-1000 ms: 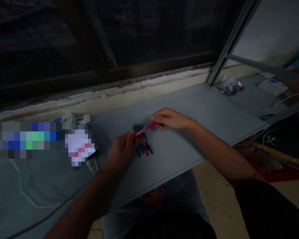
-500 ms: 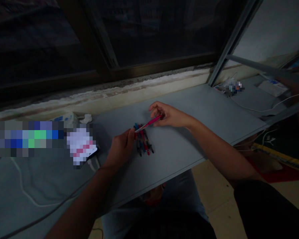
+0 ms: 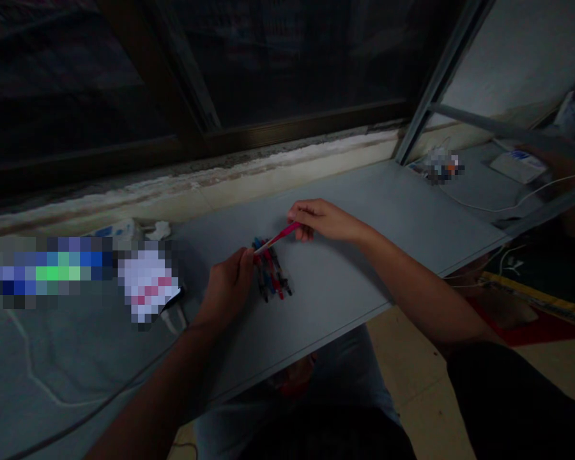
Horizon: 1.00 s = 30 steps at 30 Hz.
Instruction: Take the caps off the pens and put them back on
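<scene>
While both hands are gripping one pink pen (image 3: 282, 237), neighbouring items are lying around a group of pens (image 3: 272, 273), taken here as dial centre, 12 pointing away from the wearer.

Left hand (image 3: 230, 278): resting at 9 o'clock, just beside the group. Its grip is pinching the pen's pale end between thumb and forefinger, leaving hardly any gap.

Right hand (image 3: 314, 218): hovering between 1 and 2 o'clock. Its grip is pinching the pink end between thumb and forefinger, the other fingers curling beneath.

Pink pen: slanting from the left hand up towards 2 o'clock, crossing above the far ends of the group.

Group of pens: blue, red and black; lying close together on the grey table (image 3: 345, 281), dark ends pointing towards 5 o'clock.

Edges: the front edge (image 3: 316, 347) is running from 7 round to 3 o'clock, near the group; the wall ledge (image 3: 268, 176) is bounding the far side at 12.

Room: broad tabletop is stretching from the right hand towards 2 o'clock, reaching a metal post (image 3: 418, 128). At 9 o'clock a pixelated pale item (image 3: 146, 281) and a white cable (image 3: 175, 321) are limiting the left forearm's side; a white power strip (image 3: 119, 231) is sitting between 9 and 10.
</scene>
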{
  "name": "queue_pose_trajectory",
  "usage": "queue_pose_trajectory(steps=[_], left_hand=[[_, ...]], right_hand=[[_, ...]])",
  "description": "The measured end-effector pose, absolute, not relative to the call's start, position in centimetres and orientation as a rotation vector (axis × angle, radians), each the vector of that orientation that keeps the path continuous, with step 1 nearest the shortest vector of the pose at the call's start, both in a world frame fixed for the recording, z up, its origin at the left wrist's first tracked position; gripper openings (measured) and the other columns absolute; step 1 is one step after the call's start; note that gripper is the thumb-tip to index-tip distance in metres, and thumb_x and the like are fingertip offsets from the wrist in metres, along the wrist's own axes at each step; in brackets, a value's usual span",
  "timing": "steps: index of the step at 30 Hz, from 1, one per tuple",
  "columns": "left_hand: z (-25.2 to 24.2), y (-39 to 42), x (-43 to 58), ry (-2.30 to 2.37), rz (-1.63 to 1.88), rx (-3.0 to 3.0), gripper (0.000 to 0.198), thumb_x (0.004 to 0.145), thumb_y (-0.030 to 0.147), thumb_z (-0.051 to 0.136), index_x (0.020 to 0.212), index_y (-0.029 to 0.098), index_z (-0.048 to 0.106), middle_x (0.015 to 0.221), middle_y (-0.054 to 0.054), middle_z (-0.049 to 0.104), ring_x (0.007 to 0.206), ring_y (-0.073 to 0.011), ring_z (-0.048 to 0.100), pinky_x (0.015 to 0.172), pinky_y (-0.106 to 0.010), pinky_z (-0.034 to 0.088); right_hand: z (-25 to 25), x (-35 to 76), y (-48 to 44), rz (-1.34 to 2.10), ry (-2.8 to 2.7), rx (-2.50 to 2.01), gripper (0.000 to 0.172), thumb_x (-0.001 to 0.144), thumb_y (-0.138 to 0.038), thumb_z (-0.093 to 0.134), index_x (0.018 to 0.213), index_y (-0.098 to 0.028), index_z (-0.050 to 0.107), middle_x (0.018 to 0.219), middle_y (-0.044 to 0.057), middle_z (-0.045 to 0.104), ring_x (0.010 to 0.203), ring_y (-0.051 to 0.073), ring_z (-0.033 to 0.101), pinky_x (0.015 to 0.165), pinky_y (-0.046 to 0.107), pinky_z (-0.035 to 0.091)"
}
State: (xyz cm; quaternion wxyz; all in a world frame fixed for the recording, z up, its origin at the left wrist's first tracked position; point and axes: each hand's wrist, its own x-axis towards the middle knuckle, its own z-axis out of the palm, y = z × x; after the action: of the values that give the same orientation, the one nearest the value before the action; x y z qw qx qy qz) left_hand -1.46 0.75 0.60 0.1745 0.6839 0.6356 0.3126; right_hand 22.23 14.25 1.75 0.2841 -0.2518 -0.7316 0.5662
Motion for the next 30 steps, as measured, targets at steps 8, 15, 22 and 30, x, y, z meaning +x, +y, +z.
queue_pose_trajectory(steps=[8, 15, 22, 30], left_hand=[[0.0, 1.1, -1.5, 1.571, 0.873, 2.074, 0.034, 0.095, 0.05, 0.061, 0.091, 0.019, 0.074, 0.078, 0.0, 0.067, 0.063, -0.0146, 0.058, 0.061, -0.027, 0.042], [-0.9, 1.4, -1.8, 1.619, 0.967, 2.108, 0.031, 0.094, 0.045, 0.066, 0.11, 0.02, 0.076, 0.086, -0.002, 0.071, 0.072, -0.0165, 0.064, 0.069, -0.029, 0.049], [-0.1, 1.1, -1.4, 1.671, 0.961, 2.076, 0.031, 0.095, 0.048, 0.062, 0.103, 0.02, 0.074, 0.083, -0.002, 0.073, 0.069, -0.0177, 0.065, 0.067, -0.03, 0.05], [0.0, 1.1, -1.3, 1.675, 0.925, 2.026, 0.031, 0.096, 0.048, 0.059, 0.103, 0.021, 0.074, 0.082, -0.002, 0.075, 0.068, -0.0176, 0.065, 0.064, -0.03, 0.049]], right_hand=[[2.5, 22.3, 14.5, 1.569, -1.618, -0.556, 0.036, 0.07, -0.022, 0.09, 0.094, -0.018, 0.064, 0.084, -0.002, 0.075, 0.073, 0.01, 0.07, 0.069, 0.022, 0.057], [3.1, 22.5, 14.6, 1.455, -1.51, -0.564, 0.035, 0.073, -0.025, 0.089, 0.103, -0.018, 0.073, 0.095, 0.002, 0.079, 0.085, 0.011, 0.072, 0.087, 0.027, 0.058], [2.8, 22.4, 15.2, 1.357, -1.352, -0.597, 0.048, 0.067, -0.029, 0.093, 0.104, -0.022, 0.064, 0.086, -0.004, 0.072, 0.076, 0.011, 0.068, 0.077, 0.028, 0.059], [2.9, 22.8, 15.3, 1.381, -1.362, -0.61, 0.037, 0.069, -0.032, 0.092, 0.097, -0.02, 0.072, 0.089, -0.002, 0.07, 0.078, 0.011, 0.069, 0.082, 0.029, 0.06]])
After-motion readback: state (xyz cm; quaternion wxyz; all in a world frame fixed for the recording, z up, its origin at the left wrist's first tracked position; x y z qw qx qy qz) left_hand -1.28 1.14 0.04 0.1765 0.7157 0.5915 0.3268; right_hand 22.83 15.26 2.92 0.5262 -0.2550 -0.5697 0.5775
